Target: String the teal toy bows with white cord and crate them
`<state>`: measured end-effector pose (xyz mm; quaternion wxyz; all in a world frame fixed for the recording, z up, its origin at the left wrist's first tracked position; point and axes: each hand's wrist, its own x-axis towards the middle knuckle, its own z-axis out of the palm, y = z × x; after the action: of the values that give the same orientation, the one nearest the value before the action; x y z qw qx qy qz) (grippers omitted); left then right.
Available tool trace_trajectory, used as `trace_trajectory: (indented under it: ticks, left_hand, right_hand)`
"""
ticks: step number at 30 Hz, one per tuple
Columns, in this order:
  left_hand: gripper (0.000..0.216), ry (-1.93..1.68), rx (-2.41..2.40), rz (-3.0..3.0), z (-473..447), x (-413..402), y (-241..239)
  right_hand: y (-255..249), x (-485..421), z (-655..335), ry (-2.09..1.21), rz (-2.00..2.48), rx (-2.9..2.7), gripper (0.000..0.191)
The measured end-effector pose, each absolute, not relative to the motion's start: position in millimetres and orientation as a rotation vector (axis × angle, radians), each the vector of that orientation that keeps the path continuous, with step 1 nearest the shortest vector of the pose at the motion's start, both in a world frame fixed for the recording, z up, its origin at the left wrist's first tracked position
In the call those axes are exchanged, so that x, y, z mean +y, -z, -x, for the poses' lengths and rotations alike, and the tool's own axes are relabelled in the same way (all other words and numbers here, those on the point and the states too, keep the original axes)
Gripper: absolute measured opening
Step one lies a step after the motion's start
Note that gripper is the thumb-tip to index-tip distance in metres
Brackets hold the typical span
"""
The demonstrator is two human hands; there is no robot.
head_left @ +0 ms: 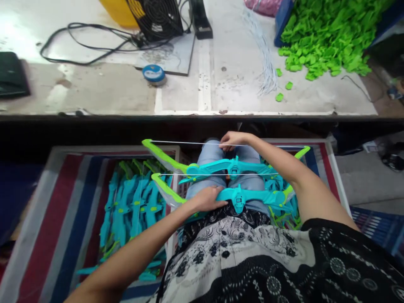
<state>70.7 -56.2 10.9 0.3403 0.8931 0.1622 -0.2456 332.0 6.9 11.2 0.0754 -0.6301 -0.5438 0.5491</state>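
Note:
Two toy bows lie across my lap, turquoise in the middle with lime-green tips and white strings. My left hand (208, 199) is closed on the grip of the nearer toy bow (259, 196), left of its centre piece. Beyond it is the farther toy bow (214, 167). At that bow's bowstring (179, 142), near the middle, my right hand (232, 140) has its fingers curled in and pressed together. My right forearm passes over the right limb of the farther bow.
Striped-cloth-lined boxes flank my legs; the left one holds a pile of toy bows (131, 206). On the worktable (104, 90) ahead are a black fan (158, 21), a blue-lidded tin (153, 73), a bundle of white strings (267, 63) and a heap of green pieces (331, 38).

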Motion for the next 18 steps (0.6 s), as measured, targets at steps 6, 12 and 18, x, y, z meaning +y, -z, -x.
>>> trace_trajectory:
  ticks: [6, 12, 18]
  left_hand:
    - [0.033, -0.144, 0.479, -2.394, -75.7, -40.5, -30.5]
    - [0.048, 0.379, 0.505, -2.342, -156.6, 27.4, -9.4]
    - [0.047, 0.466, 0.408, -2.014, -182.3, 40.4, 14.6]
  right_hand:
    - [-40.1, -59.6, -348.7, -0.425, 1.926, -1.700, 0.023]
    - [-13.6, -153.9, -305.0, -0.191, 1.929, -1.997, 0.024]
    - [14.3, -166.7, -294.7, -0.068, 2.107, -1.865, 0.027]
